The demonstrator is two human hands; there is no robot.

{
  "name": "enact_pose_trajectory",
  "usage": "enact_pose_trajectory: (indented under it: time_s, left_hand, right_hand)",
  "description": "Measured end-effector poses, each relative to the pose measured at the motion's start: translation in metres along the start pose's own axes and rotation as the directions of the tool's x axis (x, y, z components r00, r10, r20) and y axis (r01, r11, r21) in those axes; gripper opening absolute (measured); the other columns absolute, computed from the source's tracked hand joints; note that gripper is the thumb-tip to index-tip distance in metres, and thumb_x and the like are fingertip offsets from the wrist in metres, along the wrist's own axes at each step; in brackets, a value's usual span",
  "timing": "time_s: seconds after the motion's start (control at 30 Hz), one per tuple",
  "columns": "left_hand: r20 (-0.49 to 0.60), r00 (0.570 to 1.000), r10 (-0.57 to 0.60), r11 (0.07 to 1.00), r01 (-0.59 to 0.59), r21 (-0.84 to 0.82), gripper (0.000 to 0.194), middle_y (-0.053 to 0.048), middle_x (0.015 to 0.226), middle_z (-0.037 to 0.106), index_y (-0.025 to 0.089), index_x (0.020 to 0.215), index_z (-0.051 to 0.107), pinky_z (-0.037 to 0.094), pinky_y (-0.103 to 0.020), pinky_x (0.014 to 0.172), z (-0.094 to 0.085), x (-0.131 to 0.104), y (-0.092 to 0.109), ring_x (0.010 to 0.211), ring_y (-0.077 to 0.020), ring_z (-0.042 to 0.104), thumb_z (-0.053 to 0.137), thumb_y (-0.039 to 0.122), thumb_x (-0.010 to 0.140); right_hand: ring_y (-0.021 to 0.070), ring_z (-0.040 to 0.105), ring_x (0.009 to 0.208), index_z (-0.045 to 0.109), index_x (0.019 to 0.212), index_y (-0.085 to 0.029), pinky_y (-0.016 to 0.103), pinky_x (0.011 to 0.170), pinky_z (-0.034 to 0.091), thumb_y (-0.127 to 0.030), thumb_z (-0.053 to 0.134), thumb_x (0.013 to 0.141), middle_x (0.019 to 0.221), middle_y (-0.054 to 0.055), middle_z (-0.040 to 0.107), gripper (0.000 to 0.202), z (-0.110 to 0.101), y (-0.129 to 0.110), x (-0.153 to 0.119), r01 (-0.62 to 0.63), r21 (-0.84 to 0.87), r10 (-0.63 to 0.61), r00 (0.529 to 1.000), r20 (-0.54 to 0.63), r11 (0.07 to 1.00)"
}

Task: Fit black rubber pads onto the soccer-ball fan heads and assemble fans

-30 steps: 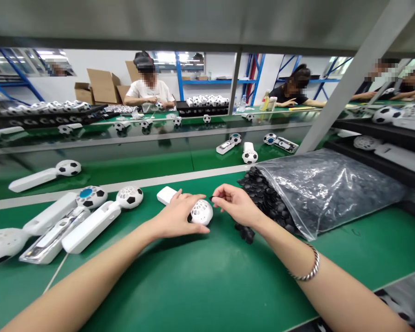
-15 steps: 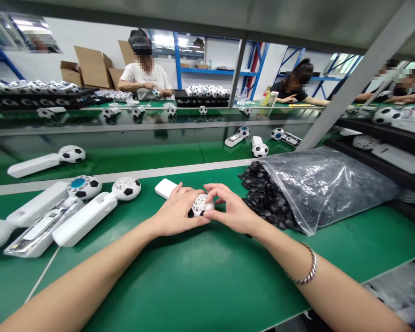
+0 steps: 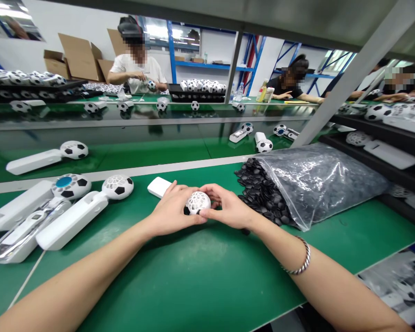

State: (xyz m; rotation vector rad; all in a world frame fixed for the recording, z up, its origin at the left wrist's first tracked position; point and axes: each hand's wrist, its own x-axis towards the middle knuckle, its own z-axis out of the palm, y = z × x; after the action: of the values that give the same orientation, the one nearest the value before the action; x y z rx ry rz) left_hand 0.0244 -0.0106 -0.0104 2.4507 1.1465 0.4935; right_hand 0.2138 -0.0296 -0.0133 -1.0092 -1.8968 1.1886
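A white handheld fan with a football-patterned head (image 3: 198, 203) lies between my two hands, its grille facing up and black patches on its side. My left hand (image 3: 173, 210) wraps over the neck and left side of the head, thumb along the near edge. The fan's white handle (image 3: 158, 186) sticks out beyond it on the far left. My right hand (image 3: 230, 208) curls round the right side of the head, thumb on the near rim; its fingertips are partly hidden behind the ball. Beside that hand, loose black patches (image 3: 263, 193) spill from a clear plastic bag (image 3: 327, 180).
Several football fans lie at the left, one with an open handle (image 3: 27, 230). A conveyor belt (image 3: 141, 152) beyond carries more fans. Black trays (image 3: 401, 122) stand at the right, near a slanted grey post (image 3: 349, 78). Co-workers sit across the line.
My right fingers have shifted from the top of the fan head down round its far right side. The view has turned slightly to the right.
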Motion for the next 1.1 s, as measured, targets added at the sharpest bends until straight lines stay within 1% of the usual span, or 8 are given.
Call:
enact_pose_trajectory:
  time_s: [0.3, 0.4, 0.53, 0.6, 0.67, 0.83, 1.0, 1.1]
  left_hand:
    - [-0.002, 1.000, 0.008, 1.000, -0.008, 0.025, 0.054, -0.004, 0.104, 0.058, 0.024, 0.112, 0.049, 0.011, -0.053, 0.106, 0.001, -0.003, 0.002, 0.102, -0.0254, 0.049, 0.057, 0.055, 0.069]
    - [0.016, 0.998, 0.056, 0.998, -0.057, 0.039, 0.062, -0.007, 0.110, 0.054, 0.024, 0.117, 0.046, 0.009, -0.054, 0.106, 0.002, -0.004, -0.002, 0.109, -0.0283, 0.044, 0.058, 0.059, 0.067]
    - [0.049, 0.996, 0.073, 0.996, -0.076, 0.055, 0.065, -0.010, 0.119, 0.048, 0.023, 0.114, 0.048, 0.007, -0.056, 0.105, 0.001, -0.005, -0.006, 0.122, -0.0335, 0.032, 0.061, 0.061, 0.063]
    - [0.115, 0.989, 0.089, 0.995, -0.094, 0.044, 0.064, -0.010, 0.124, 0.045, 0.025, 0.117, 0.046, 0.008, -0.057, 0.105, -0.001, -0.007, -0.005, 0.126, -0.0343, 0.024, 0.060, 0.060, 0.065]
    - [0.123, 0.992, 0.038, 0.998, -0.044, 0.046, 0.066, -0.009, 0.129, 0.040, 0.029, 0.121, 0.044, 0.017, -0.059, 0.102, -0.003, -0.010, 0.000, 0.126, -0.0364, 0.022, 0.061, 0.059, 0.065]
    - [0.023, 0.991, -0.133, 0.989, 0.134, -0.059, 0.062, -0.009, 0.116, 0.042, 0.027, 0.122, 0.044, 0.039, -0.048, 0.091, -0.004, -0.015, 0.014, 0.111, -0.0316, 0.039, 0.062, 0.049, 0.067]
    - [0.170, 0.985, -0.008, 0.963, 0.054, -0.264, 0.056, -0.004, 0.118, 0.040, 0.028, 0.120, 0.043, 0.042, -0.039, 0.092, -0.011, -0.011, 0.010, 0.107, -0.0241, 0.045, 0.061, 0.026, 0.067]
    - [0.131, 0.991, 0.009, 0.960, 0.028, -0.278, 0.052, -0.004, 0.118, 0.039, 0.027, 0.115, 0.044, 0.039, -0.041, 0.094, -0.011, -0.009, 0.007, 0.108, -0.0246, 0.044, 0.060, 0.024, 0.066]
  right_hand:
    - [0.0150, 0.057, 0.094, 0.048, 0.105, -0.019, 0.024, 0.069, 0.047, -0.030, 0.062, 0.074, 0.104, 0.004, 0.059, 0.035, -0.008, -0.001, 0.003, 0.008, -0.076, -0.005, 0.999, 0.044, 0.997]
    - [0.0138, 0.058, 0.087, 0.054, 0.097, -0.017, 0.027, 0.076, 0.046, -0.032, 0.054, 0.081, 0.096, 0.004, 0.062, 0.022, -0.028, 0.002, 0.007, -0.048, -0.220, 0.031, 0.996, -0.083, 0.974]
    - [0.0193, 0.056, 0.089, 0.057, 0.094, -0.015, 0.034, 0.080, 0.044, -0.028, 0.054, 0.081, 0.094, 0.009, 0.060, 0.019, -0.066, 0.014, 0.006, -0.346, -0.646, 0.024, 0.892, -0.452, 0.680]
    - [0.0248, 0.053, 0.096, 0.058, 0.095, -0.015, 0.037, 0.080, 0.043, -0.028, 0.057, 0.079, 0.099, 0.013, 0.057, 0.021, -0.079, 0.021, 0.004, -0.486, -0.742, 0.059, 0.852, -0.521, 0.462]
    - [0.0266, 0.053, 0.096, 0.060, 0.094, -0.016, 0.037, 0.076, 0.044, -0.028, 0.058, 0.078, 0.099, 0.013, 0.057, 0.020, -0.084, 0.027, 0.003, -0.531, -0.772, 0.118, 0.842, -0.526, 0.350]
    - [0.0220, 0.059, 0.081, 0.063, 0.085, -0.020, 0.031, 0.066, 0.044, -0.023, 0.056, 0.079, 0.086, 0.008, 0.063, 0.010, -0.073, 0.025, 0.002, -0.435, -0.803, 0.165, 0.900, -0.404, 0.406]
    - [0.0208, 0.059, 0.082, 0.065, 0.084, -0.023, 0.029, 0.068, 0.043, -0.026, 0.055, 0.080, 0.087, 0.004, 0.065, 0.011, -0.060, 0.010, 0.003, -0.298, -0.795, 0.122, 0.953, -0.276, 0.529]
    - [0.0188, 0.058, 0.085, 0.065, 0.082, -0.021, 0.028, 0.074, 0.042, -0.020, 0.051, 0.081, 0.090, 0.005, 0.064, 0.014, -0.055, 0.008, 0.004, -0.211, -0.758, 0.064, 0.974, -0.219, 0.617]
